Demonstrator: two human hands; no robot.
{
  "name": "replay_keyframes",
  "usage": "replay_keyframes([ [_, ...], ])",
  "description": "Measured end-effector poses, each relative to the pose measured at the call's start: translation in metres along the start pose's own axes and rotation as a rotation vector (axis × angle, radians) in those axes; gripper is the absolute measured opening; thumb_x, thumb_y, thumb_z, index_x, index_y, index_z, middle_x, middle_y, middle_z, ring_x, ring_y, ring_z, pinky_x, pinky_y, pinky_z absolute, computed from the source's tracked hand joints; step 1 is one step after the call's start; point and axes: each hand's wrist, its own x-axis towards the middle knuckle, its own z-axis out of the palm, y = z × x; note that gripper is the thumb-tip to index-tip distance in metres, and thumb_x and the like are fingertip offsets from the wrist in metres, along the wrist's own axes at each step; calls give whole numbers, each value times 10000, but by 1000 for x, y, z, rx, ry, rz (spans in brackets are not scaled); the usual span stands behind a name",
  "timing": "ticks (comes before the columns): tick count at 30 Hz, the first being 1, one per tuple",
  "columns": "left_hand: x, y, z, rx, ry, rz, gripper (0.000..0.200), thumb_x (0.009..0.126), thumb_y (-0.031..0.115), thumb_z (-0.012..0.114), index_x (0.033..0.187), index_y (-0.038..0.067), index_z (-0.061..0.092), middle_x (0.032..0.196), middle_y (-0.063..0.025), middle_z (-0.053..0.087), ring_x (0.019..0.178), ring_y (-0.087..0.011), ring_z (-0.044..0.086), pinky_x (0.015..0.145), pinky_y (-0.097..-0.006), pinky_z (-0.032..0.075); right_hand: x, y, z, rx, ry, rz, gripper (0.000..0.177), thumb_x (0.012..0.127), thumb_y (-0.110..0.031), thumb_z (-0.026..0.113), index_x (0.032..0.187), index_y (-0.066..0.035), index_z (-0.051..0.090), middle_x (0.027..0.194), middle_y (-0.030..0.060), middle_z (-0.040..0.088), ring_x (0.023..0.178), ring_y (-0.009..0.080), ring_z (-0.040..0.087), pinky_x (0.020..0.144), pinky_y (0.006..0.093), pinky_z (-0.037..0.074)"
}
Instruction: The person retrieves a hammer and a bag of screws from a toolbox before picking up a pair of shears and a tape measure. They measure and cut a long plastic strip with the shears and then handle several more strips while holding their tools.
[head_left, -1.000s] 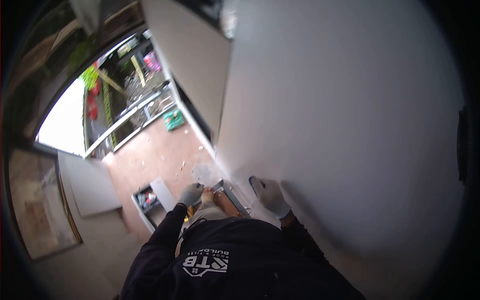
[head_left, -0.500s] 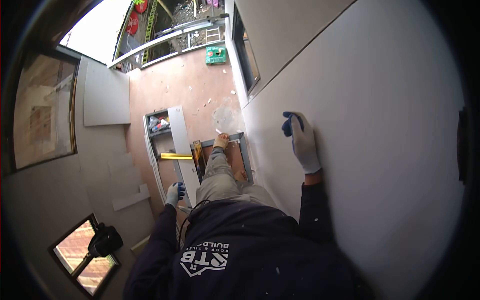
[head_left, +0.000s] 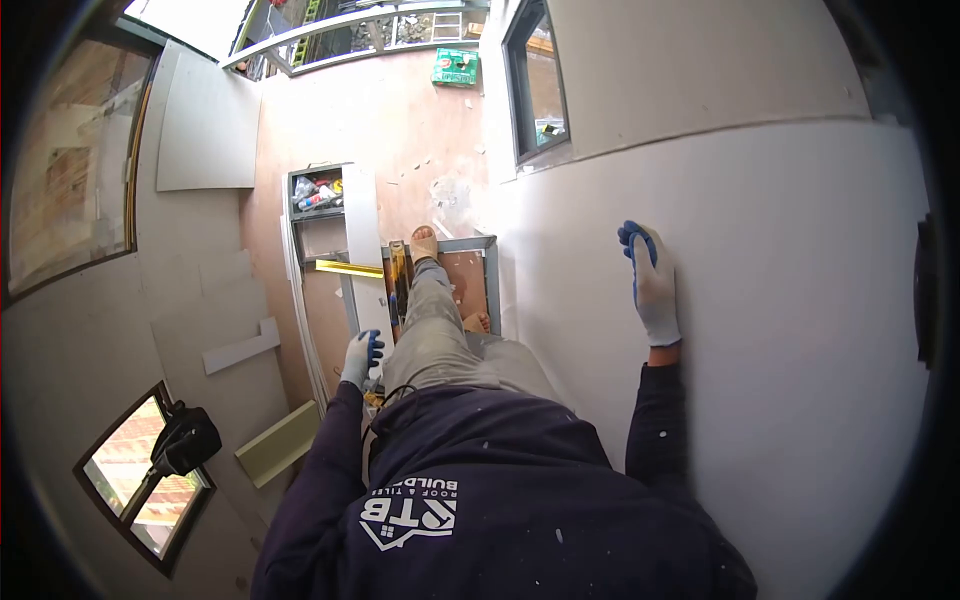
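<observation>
Plasterboard sheet (head_left: 800,330) fills the right of the frame, upright, the right hand (head_left: 655,285) spread flat against it, while the left hand (head_left: 360,358) hangs lower centre, well apart, its grip unclear.

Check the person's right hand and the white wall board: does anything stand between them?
Nothing visible does. The gloved right hand lies open and flat against the white wall board, with no tool showing under it. The left hand hangs low beside the leg, apart from the board.
</observation>
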Motion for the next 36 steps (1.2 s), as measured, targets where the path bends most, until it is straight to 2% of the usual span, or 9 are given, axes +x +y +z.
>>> replay_keyframes([
  [4,25,60,-13,-50,47,24,283,996,314,558,1189,130,655,821,-58,670,543,-148,575,441,-298,439,25,9,4,-109,-89,74,329,1063,-209,477,1214,39,630,1085,101,695,1011,172,657,915,307,506],
  [9,26,121,-35,-91,85,121,237,1011,201,545,1211,130,651,837,-37,678,574,-107,574,466,-242,430,47,19,14,-111,-113,222,332,1055,-215,478,1183,42,644,1055,96,706,962,157,655,880,302,509],
  [17,39,171,-39,-23,74,122,273,973,95,490,1177,106,670,840,-24,673,599,-81,555,490,-225,433,81,23,24,-121,-155,334,348,1051,-251,490,1187,25,653,1038,83,711,949,153,656,857,295,508],
  [24,56,165,-10,-51,25,103,312,936,44,458,1123,93,703,844,-24,672,609,-87,557,503,-221,432,124,57,49,-218,-250,364,343,1039,-258,517,1184,18,661,1041,99,722,950,170,678,852,311,524],
  [28,55,152,2,-26,70,104,310,940,73,477,1161,87,693,900,-33,697,686,-115,612,606,-263,486,165,117,73,-258,-298,334,367,1038,-304,522,1189,-3,668,1025,81,723,914,157,673,810,308,521],
  [32,62,124,12,-29,100,75,271,925,103,542,1145,88,698,871,-19,691,691,-106,617,605,-249,478,208,206,115,-179,-374,425,393,1025,-361,523,1182,-33,672,1007,57,719,859,138,661,740,299,507],
  [36,68,102,31,-20,204,96,150,909,112,663,1047,65,695,810,0,670,623,-72,588,516,-206,431,238,255,146,-230,-472,468,380,1008,-387,526,1126,-57,673,968,46,712,816,125,647,690,297,495],
])
